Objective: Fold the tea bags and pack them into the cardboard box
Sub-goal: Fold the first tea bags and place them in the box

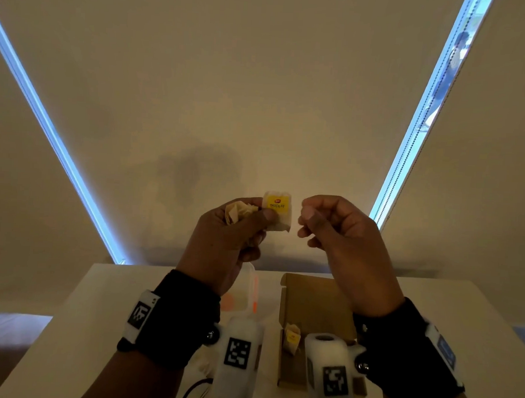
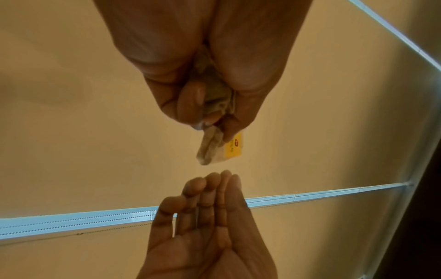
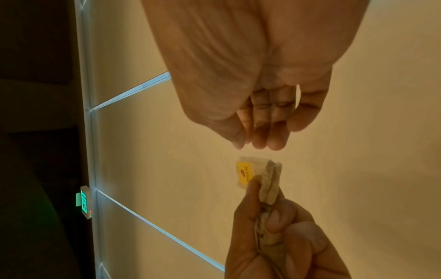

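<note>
The left hand (image 1: 223, 236) pinches a tea bag (image 1: 280, 211) between thumb and forefinger, raised at chest height above the counter (image 1: 69, 325), with more crumpled bag paper bunched in the same palm. The right hand (image 1: 338, 229) is just beside it, apart from the bag, fingers loosely bent and holding nothing.

The bag looks very light, soft and thin: pale filter paper that creases at a touch and would likely tear if pulled hard (the string, too fine to trace here, could snag). Best taken by its edges or by the stiffer yellow tag (image 1: 278, 204), which has red and dark print.

Below, the open cardboard box (image 1: 313, 306) lies on the counter with one tea bag (image 1: 292, 340) already inside, near its front left corner.
</note>
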The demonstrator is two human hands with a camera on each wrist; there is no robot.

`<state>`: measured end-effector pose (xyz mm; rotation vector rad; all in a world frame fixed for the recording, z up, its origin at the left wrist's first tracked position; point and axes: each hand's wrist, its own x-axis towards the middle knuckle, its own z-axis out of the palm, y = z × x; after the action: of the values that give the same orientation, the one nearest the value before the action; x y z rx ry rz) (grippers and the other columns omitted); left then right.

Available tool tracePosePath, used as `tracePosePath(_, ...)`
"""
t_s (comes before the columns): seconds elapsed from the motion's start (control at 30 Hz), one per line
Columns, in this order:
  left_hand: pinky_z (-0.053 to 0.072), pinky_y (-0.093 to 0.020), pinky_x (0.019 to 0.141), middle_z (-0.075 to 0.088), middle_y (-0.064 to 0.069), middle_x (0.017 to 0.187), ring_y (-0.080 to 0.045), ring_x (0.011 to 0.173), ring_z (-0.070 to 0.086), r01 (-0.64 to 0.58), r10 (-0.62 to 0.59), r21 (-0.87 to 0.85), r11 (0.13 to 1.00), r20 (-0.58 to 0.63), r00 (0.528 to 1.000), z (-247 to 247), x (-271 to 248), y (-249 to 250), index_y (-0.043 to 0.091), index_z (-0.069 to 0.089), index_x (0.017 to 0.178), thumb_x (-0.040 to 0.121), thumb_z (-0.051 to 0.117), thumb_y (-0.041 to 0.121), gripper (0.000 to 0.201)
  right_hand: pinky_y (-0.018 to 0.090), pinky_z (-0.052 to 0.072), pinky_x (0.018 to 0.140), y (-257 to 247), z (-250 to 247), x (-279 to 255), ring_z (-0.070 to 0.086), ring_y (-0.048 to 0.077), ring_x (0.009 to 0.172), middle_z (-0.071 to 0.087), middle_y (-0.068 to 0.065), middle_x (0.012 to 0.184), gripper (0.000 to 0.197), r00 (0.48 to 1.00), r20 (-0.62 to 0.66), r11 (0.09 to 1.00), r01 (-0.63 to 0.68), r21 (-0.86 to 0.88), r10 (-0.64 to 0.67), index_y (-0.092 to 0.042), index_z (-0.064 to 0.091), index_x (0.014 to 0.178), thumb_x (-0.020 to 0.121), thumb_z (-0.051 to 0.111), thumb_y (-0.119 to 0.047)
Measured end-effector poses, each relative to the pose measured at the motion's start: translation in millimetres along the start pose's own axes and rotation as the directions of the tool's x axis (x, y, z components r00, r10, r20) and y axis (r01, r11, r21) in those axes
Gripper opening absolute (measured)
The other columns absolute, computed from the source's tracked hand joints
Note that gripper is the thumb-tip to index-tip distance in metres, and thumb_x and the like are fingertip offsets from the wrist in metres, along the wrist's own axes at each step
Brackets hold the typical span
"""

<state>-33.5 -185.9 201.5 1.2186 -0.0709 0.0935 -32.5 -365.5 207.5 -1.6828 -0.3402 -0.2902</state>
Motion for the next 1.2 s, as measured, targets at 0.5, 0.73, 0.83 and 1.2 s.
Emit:
tracePosePath(0.5,0.046,-0.029,0.056,0.067,-0.018,0.107,-0.024,0.076,0.058,0.305,-0.255,-0.391,0.868,0.174,0.951,-1,-8,12,0.0,0.066,0.115,0.067,0.067,0.018,0.051,0.034,0.059,0.08,-16,-2,5,0.075,0.024,0.085,0.077,0.006,0.096,0.007,0.995,0.041,0.953,-0.103,0.285,0.095,-0.001,0.048,0.106,0.103,0.047,-0.008)
tracePosePath(0.73,0.053,-0.034,0.069,0.067,-0.018,0.109,-0.028,0.09,0.06,0.29,-0.253,-0.325,0.9,0.149,0.956,1,-7,6,0.003,0.065,0.119,0.083,0.048,0.013,0.041,0.034,0.045,0.061,-17,16,-7,0.05,0.019,0.061,0.059,-0.003,0.071,0.017,0.967,0.208,0.988,-0.154,0.027,0.145,-0.021,0.06,0.11,0.105,0.046,-0.03)
tracePosePath(0.83,0.055,-0.039,0.085,0.07,-0.015,0.102,-0.029,0.092,0.063,0.216,-0.192,-0.217,0.952,0.126,0.973,4,-10,3,0.003,0.065,0.119,0.092,0.045,0.005,0.034,0.015,0.052,0.063,-16,24,-8,0.064,0.006,0.073,0.066,-0.018,0.076,0.027,0.978,0.174,0.948,-0.054,-0.313,0.113,-0.039,0.06,0.102,0.087,0.058,-0.062)
tracePosePath(1.2,0.055,-0.051,0.099,0.074,-0.01,0.114,-0.029,0.111,0.068,0.103,-0.103,0.005,0.995,0.074,0.992,3,-22,6,0.012,0.067,0.112,0.107,0.035,0.002,0.034,0.016,0.049,0.061,-9,8,0,0.06,0.004,0.061,0.062,-0.011,0.065,0.013,0.998,0.055,0.955,-0.002,-0.296,0.019,-0.027,0.065,0.088,0.098,0.058,-0.029)
